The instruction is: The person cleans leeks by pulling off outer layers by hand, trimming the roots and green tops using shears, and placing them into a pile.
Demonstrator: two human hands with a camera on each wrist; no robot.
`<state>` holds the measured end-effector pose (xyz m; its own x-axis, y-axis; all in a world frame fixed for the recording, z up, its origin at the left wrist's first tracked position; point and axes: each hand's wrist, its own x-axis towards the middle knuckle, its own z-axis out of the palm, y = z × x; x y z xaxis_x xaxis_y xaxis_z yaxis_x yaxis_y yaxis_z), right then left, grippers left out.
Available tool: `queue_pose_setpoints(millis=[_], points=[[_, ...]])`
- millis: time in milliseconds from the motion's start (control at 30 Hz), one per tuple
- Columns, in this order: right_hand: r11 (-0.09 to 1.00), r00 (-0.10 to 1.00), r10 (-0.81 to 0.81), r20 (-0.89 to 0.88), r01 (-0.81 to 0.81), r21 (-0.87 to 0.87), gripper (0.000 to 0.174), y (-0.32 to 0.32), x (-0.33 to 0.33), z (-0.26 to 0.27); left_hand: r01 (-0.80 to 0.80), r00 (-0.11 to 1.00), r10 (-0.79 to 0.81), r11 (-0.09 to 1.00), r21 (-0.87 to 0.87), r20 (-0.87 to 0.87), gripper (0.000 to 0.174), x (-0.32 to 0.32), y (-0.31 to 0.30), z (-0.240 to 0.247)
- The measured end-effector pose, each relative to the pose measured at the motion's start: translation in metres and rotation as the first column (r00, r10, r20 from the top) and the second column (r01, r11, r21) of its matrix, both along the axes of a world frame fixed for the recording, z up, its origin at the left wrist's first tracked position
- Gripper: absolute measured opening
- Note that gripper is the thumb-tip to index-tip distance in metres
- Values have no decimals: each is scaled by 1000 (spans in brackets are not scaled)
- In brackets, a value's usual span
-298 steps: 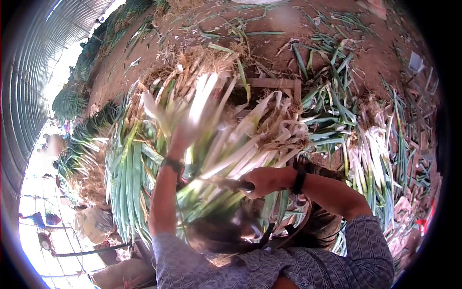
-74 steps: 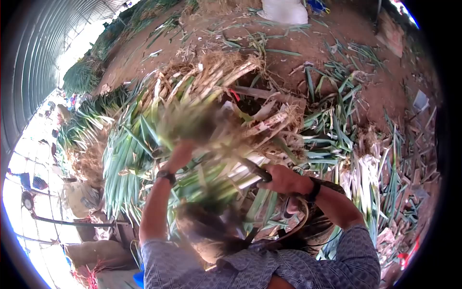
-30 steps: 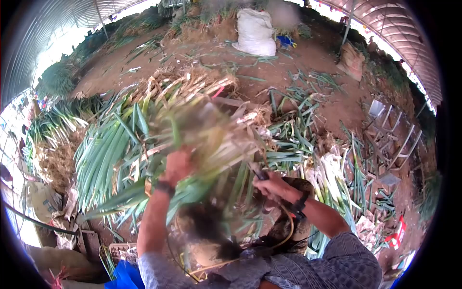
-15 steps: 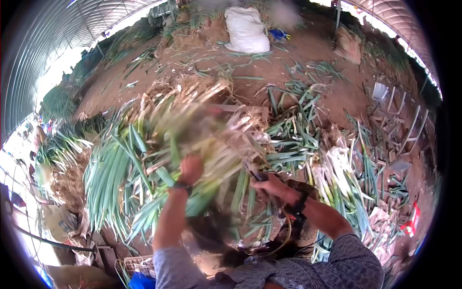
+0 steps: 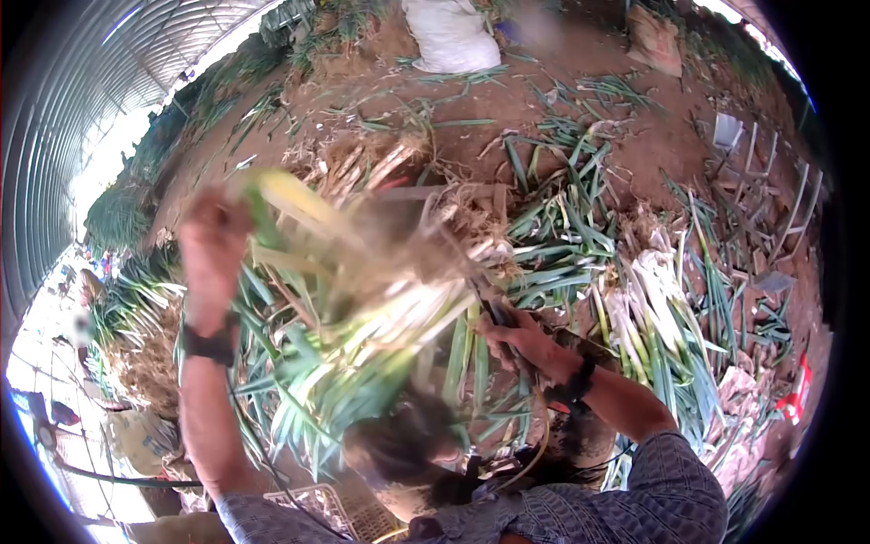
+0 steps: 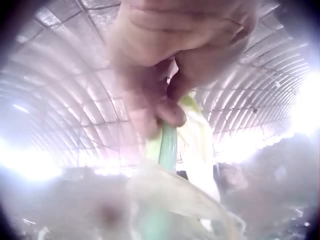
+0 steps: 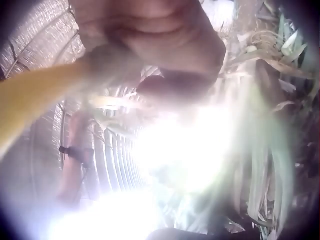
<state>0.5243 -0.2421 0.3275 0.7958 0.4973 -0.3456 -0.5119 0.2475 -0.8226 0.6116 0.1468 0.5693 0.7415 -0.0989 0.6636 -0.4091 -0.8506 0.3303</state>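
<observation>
In the head view my left hand [image 5: 213, 240] is raised high at the left and pinches a long yellow-green leek leaf [image 5: 294, 204] that stretches back to a blurred bundle of leeks [image 5: 399, 308] in front of me. The left wrist view shows the left hand's fingers [image 6: 167, 107] curled round that leaf [image 6: 169, 145]. My right hand [image 5: 517, 337] is low beside the bundle's right side and grips a dark tool handle [image 5: 494, 310]; its blade is hidden. The right wrist view is glare-washed, showing only the right hand [image 7: 150, 50] curled.
Cut green leaves [image 5: 562, 227] litter the red dirt floor. Trimmed white leeks [image 5: 652, 299] lie at the right and a big leek pile [image 5: 272, 381] at the left. A white sack [image 5: 449, 36] stands far back. A plastic crate [image 5: 335, 508] sits by my knees.
My left hand has swung up and to the left, drawing the leaf away from the bundle. The right hand has stayed beside the bundle with the tool.
</observation>
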Motion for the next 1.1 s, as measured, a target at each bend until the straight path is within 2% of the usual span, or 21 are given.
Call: queue_pose_setpoints(millis=[33,100,167,267,300,333,367,400,467,533,600,633,667,700,767,800,833,900,967,1000,1100], points=[[1000,1000,-17,-3,17,3,17,-1,-1,1,-30,996,35,998,-58,79,15,5,-2,26],[999,1000,-19,-15,19,31,18,-4,-5,1,-284,945,307,942,-180,111,34,13,-23,82],[997,1000,-7,-25,9,82,19,-10,-13,-6,-217,882,257,966,-143,396,39,50,-21,118],[993,993,96,68,-100,54,22,-7,-25,-13,195,825,29,923,-331,565,41,133,-56,146],[991,988,123,95,-127,41,23,-8,-27,-13,341,780,0,839,-425,625,40,168,-68,153],[994,988,110,110,-112,11,21,-11,-26,-11,582,755,-157,608,-540,637,31,183,-103,152],[994,987,107,121,-106,-16,20,-12,-26,-10,667,721,-245,502,-551,648,38,198,-132,145],[992,985,120,120,-116,-38,20,-12,-30,-11,713,686,-332,483,-508,648,46,217,-159,121],[998,995,68,72,-68,-13,23,-20,-28,-14,553,699,-456,833,-13,551,61,255,-191,34],[1000,999,13,45,-13,2,25,-28,-19,-7,400,824,-431,902,162,367,77,252,-189,-56],[994,999,14,48,-9,-113,26,-36,-19,-12,121,993,-120,986,117,-14,56,216,-163,-125],[984,999,15,47,-7,-175,27,-38,-23,-16,130,991,-126,986,107,-38,42,194,-145,-155],[962,989,64,130,-27,-272,31,-38,-28,-24,89,962,-77,995,33,-261,36,154,-136,-164],[942,975,147,169,-86,-324,37,-38,-31,-31,45,885,200,863,503,-421,21,132,-118,-179],[883,917,316,242,-190,-430,49,-32,-36,-40,-18,845,59,996,82,-532,18,69,-71,-222],[851,900,377,220,-243,-466,51,-30,-34,-33,-17,923,61,993,120,-379,15,46,-45,-254],[859,903,321,287,-150,-490,49,-26,-32,-40,-15,976,49,987,159,-214,12,25,-21,-284],[854,882,212,421,42,-518,46,-12,-27,-62,5,954,23,995,95,-299,9,-22,14,-316],[797,887,232,400,62,-601,44,-9,-16,-40,8,966,42,982,191,-254,18,-61,8,-307],[764,891,239,386,73,-641,43,-6,-14,-30,-68,941,159,954,291,-300,24,-74,4,-303],[678,738,375,561,194,-709,40,12,-23,-44,-34,971,140,883,467,-194,43,-89,-7,-298]])
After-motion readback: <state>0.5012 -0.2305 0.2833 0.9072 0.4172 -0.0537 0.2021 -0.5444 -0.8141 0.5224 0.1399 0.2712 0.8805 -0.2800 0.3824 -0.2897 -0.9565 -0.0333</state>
